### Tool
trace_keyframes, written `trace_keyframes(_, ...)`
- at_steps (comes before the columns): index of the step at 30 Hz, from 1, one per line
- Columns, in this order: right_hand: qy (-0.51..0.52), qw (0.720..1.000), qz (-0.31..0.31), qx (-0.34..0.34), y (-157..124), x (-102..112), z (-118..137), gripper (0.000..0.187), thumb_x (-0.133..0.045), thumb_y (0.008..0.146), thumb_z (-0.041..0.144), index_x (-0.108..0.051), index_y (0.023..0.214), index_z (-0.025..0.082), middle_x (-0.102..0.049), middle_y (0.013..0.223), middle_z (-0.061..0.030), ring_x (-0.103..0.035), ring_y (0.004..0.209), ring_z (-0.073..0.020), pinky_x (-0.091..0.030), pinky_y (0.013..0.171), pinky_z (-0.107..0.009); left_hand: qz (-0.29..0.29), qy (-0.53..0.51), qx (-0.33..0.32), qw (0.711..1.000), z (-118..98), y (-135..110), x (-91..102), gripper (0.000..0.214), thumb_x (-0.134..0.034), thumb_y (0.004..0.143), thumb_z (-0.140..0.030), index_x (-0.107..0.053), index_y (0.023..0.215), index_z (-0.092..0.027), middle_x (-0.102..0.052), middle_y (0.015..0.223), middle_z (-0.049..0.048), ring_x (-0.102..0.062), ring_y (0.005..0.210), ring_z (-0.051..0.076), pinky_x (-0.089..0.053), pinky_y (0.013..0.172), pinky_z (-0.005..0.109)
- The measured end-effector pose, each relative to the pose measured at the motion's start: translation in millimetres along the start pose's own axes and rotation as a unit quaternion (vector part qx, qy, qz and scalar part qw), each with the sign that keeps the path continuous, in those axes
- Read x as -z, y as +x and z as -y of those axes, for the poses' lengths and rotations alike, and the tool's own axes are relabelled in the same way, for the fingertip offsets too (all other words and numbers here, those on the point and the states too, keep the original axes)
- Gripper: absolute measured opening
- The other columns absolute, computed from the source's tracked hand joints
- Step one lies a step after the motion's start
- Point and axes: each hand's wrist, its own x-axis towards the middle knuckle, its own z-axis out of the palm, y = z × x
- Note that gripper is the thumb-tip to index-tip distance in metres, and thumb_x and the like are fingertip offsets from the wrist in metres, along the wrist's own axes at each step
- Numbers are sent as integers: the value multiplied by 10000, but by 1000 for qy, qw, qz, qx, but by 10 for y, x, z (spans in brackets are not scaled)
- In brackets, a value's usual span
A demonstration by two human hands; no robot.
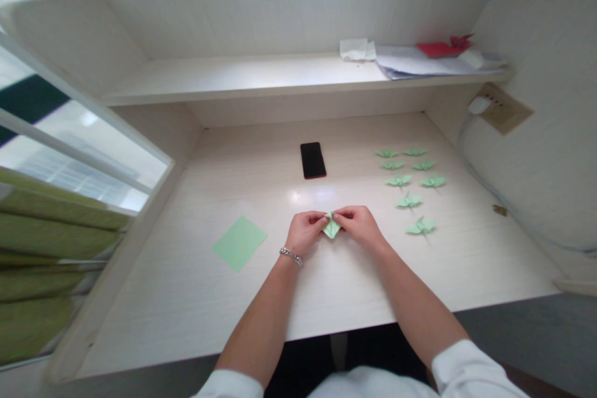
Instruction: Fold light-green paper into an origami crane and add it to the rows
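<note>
A small, partly folded piece of light green paper lies at the middle of the white desk. My left hand, with a silver bracelet at the wrist, pinches its left side. My right hand pinches its right side, and the fingertips of both hands meet over the top of the fold. Both hands rest low on the desk surface.
A flat green paper square lies to the left of my hands. Several finished green paper cranes sit in rows at the right. A black phone lies further back. The shelf above holds papers and a red item.
</note>
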Motion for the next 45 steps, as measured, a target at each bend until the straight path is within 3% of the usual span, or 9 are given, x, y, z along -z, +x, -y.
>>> trace_keyframes(12, -23, 1000, 4, 8, 5, 24, -21, 288, -646, 744, 382, -747, 874, 146, -725, 762, -78, -645, 606, -180, -525, 565, -271, 10, -11, 12, 1000, -15, -7, -11, 341, -733, 680, -357, -722, 908, -102, -714, 762, 86, -629, 631, 160, -503, 576, 256)
trace_keyframes(20, 64, 998, 2, -12, 30, -5, -39, 329, -709, 681, 390, -695, 905, 148, -685, 707, -52, -629, 587, -168, -525, 515, -266, -9, -42, 23, 999, -54, -64, -82, 402, -748, 671, -399, -700, 935, -100, -700, 773, 83, -629, 620, 154, -526, 566, 270)
trace_keyframes(27, 102, 994, -33, 9, 42, -33, -41, 335, -735, 647, 406, -694, 844, 137, -676, 692, -48, -619, 578, -160, -514, 503, -250, 3, -128, 43, 991, -177, -129, -144, 520, -808, 596, -271, -639, 1059, -106, -672, 715, 56, -637, 626, 157, -541, 601, 293)
trace_keyframes(40, 65, 995, -64, 46, 46, -58, -61, 312, -705, 681, 379, -711, 875, 134, -713, 784, -85, -655, 663, -197, -537, 558, -274, -4, -153, 27, 988, -161, -128, -197, 473, -818, 559, -190, -635, 986, -103, -652, 688, 25, -608, 598, 117, -514, 600, 251)
trace_keyframes(45, 35, 994, -85, 64, 41, -53, -56, 292, -669, 710, 369, -712, 887, 141, -719, 798, -83, -658, 685, -196, -533, 581, -271, 11, -169, 42, 985, -212, -170, -220, 510, -809, 582, -210, -616, 1043, -112, -647, 676, 22, -613, 590, 123, -508, 585, 249)
